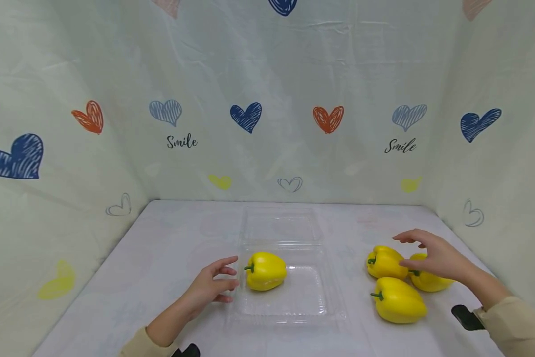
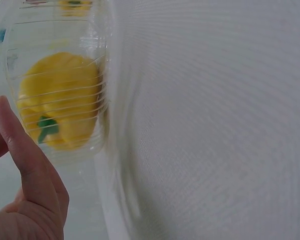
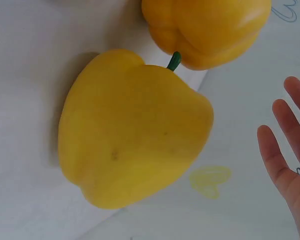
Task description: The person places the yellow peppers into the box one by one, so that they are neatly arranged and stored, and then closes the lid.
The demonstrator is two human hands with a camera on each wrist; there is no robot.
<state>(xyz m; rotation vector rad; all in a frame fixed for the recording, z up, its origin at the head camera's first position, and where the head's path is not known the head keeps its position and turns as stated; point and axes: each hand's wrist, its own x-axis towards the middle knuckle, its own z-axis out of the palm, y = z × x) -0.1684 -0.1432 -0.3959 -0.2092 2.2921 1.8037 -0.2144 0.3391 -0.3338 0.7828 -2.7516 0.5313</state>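
One yellow bell pepper (image 1: pixel 266 271) lies on its side in the left part of a clear plastic clamshell box (image 1: pixel 294 312), its green stem facing left. Beside the box's left wall is my left hand (image 1: pixel 211 286), fingers spread and relaxed, holding nothing; the left wrist view shows the pepper (image 2: pixel 60 100) through the ribbed wall. My right hand (image 1: pixel 439 258) hovers over a group of three yellow peppers, its fingers apart and nothing in them. Of these, the back-right pepper (image 1: pixel 430 281) is partly hidden by that hand, the back-left pepper (image 1: pixel 383 262) and front pepper (image 1: pixel 399 301) show more fully.
The box's lid (image 1: pixel 281 225) lies folded back behind its base on the white-covered table (image 1: pixel 182 233). Pale curtain walls (image 1: pixel 285 74) printed with hearts enclose the table at the back and both sides.
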